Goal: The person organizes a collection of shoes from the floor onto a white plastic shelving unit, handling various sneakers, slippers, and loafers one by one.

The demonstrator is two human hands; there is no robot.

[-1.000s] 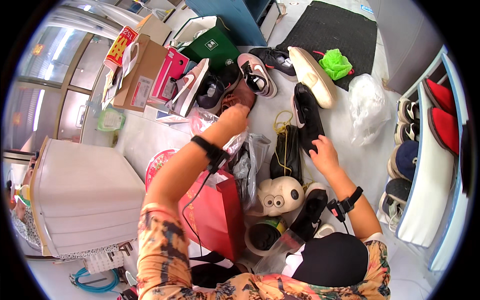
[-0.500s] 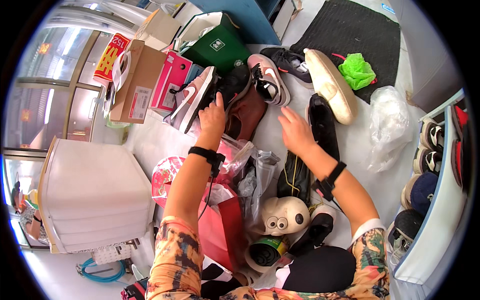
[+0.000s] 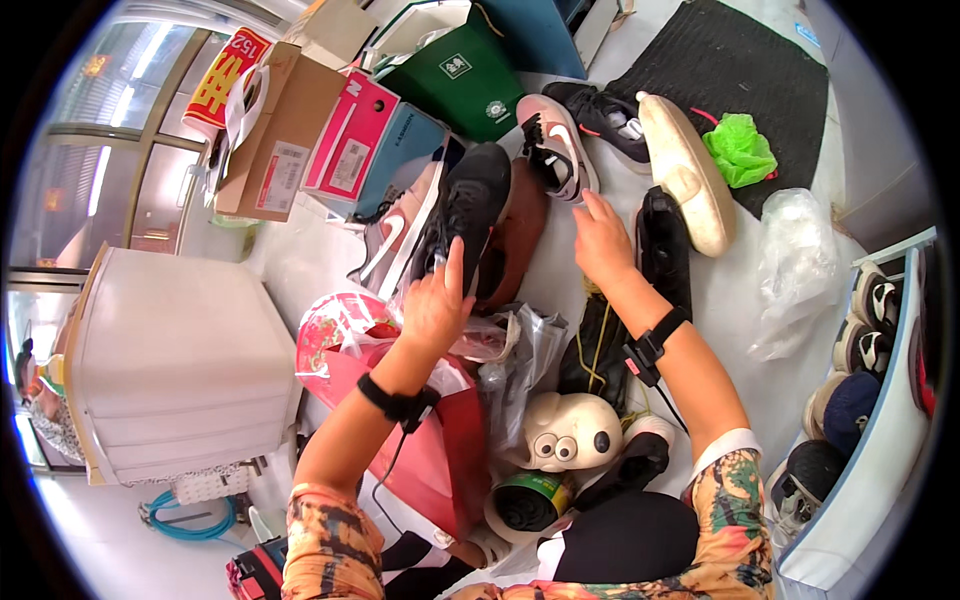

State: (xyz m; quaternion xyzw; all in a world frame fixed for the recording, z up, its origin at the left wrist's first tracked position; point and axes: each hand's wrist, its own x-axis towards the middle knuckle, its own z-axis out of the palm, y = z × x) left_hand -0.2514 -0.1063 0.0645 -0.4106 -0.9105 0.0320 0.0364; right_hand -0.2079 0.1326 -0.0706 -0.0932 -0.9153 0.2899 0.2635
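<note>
Black sneaker (image 3: 478, 185) beside brown shoe (image 3: 527, 225); left hand (image 3: 436, 308) at its near end — can't tell if pinching. Right hand (image 3: 603, 243) open, near pink sneaker (image 3: 556, 140). Black one probably light, soft-topped, firmer-soled — take by heel.

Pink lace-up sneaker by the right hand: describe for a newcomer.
Find the open green box, top. Right of its base, beyond the right hand, is the pink lace-up sneaker. Unlike the black sneaker right and brown shoe left, it's pink.
</note>
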